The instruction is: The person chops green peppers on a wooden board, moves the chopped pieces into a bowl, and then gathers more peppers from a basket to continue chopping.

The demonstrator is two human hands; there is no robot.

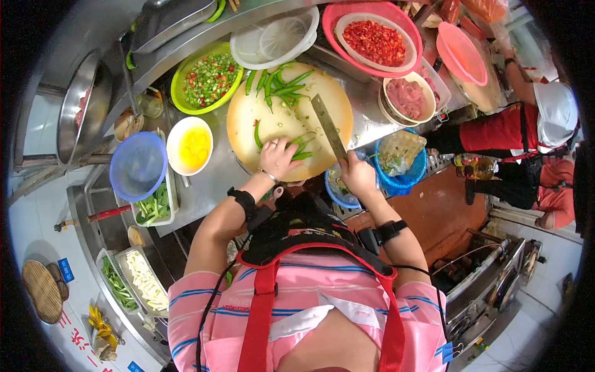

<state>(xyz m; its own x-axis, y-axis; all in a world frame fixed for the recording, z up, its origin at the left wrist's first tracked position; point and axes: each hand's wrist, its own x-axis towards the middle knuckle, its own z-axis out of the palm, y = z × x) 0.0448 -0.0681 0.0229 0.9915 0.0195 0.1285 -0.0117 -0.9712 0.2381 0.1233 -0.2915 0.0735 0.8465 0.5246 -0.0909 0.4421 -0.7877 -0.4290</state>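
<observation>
A round, pale chopping board (248,118) lies on the steel counter. My right hand (359,177) is wrapped around the handle of a cleaver (328,129), whose blade slants across the board's right side. My left hand (277,157), wearing a ring and a bracelet, presses with curled fingers on a few green chili peppers (302,147) at the board's near edge. One more green pepper (257,133) lies just beyond that hand. At the far edge sits a loose pile of whole green peppers (282,87). Small cut bits are scattered between pile and blade.
Around the board stand a green basket of chopped peppers (209,79), a bowl of egg yolks (194,147), a white colander (273,40), chopped red chilies (374,43) and a meat bowl (408,99). Blue-lined bins (403,180) stand at right. Two people (496,131) are farther right.
</observation>
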